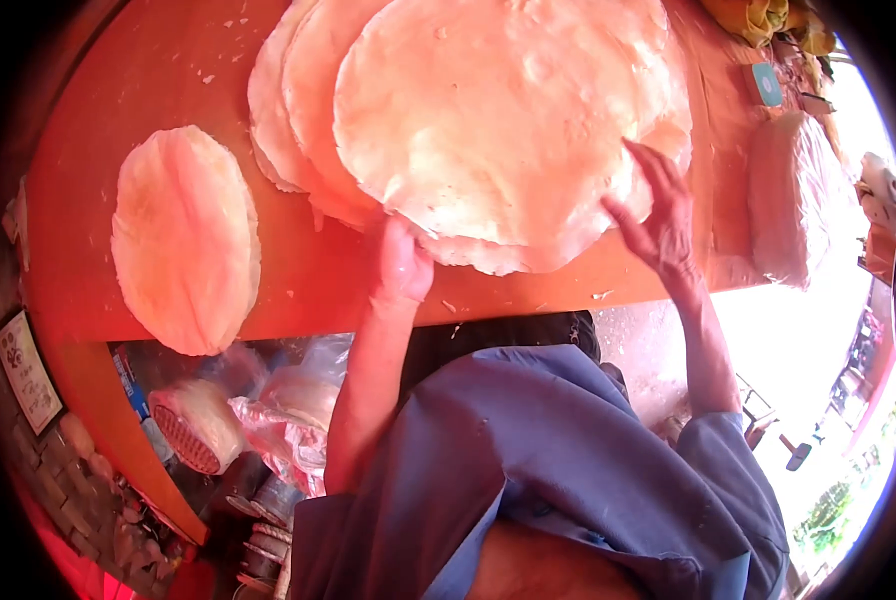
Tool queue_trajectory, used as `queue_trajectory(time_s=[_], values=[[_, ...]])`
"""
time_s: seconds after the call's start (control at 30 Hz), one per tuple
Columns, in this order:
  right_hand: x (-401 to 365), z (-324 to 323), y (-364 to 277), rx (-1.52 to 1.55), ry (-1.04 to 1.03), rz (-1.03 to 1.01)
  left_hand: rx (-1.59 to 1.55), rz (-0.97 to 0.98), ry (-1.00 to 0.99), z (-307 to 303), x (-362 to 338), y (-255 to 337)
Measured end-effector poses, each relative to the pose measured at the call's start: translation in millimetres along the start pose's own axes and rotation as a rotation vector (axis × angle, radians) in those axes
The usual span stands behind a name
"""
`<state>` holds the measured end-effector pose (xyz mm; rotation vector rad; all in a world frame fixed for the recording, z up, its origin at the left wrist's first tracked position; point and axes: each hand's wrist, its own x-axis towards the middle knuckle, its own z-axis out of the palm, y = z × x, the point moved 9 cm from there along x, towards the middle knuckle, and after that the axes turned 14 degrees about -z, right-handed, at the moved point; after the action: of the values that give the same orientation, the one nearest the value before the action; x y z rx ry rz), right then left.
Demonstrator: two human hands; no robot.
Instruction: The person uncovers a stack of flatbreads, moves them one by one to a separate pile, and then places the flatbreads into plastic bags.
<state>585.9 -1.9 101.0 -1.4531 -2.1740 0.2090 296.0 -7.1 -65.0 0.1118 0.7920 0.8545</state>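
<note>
Several large, thin, pale round sheets, like flatbread or dough, lie in an overlapping stack on the orange table. Their edges are ragged and the top one is slightly wavy. My left hand is at the near edge of the stack, its fingers closed on the rim of a sheet; how many layers it pinches is hidden. At the stack's right edge, my right hand has its thumb and fingers spread, with the fingertips over or against the sheet. A smaller folded oval sheet lies apart on the left.
The orange table carries small scraps. A plastic-wrapped pale bundle stands at its right end, near a small teal box and yellow cloth-like items. Plastic-bagged goods sit below the table on the left.
</note>
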Motion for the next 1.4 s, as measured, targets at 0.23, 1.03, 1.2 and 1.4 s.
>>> queue_trajectory(time_s=[0.23, 1.03, 1.2, 1.4], values=[[16, 6, 87, 0.172, 0.166, 0.455, 0.08, 0.067, 0.185, -9, -6, 46], [12, 15, 68, 1.197, 0.248, 0.837, 0.075, 0.086, 0.202, 0, -15, 20], [-56, 88, 85, 1.219, 0.243, 0.943, -0.201, 0.054, 0.046, -3, -22, 17], [-59, 102, 66, 1.142, 0.116, 0.808, -0.207, 0.164, -0.027, 34, -40, 28]])
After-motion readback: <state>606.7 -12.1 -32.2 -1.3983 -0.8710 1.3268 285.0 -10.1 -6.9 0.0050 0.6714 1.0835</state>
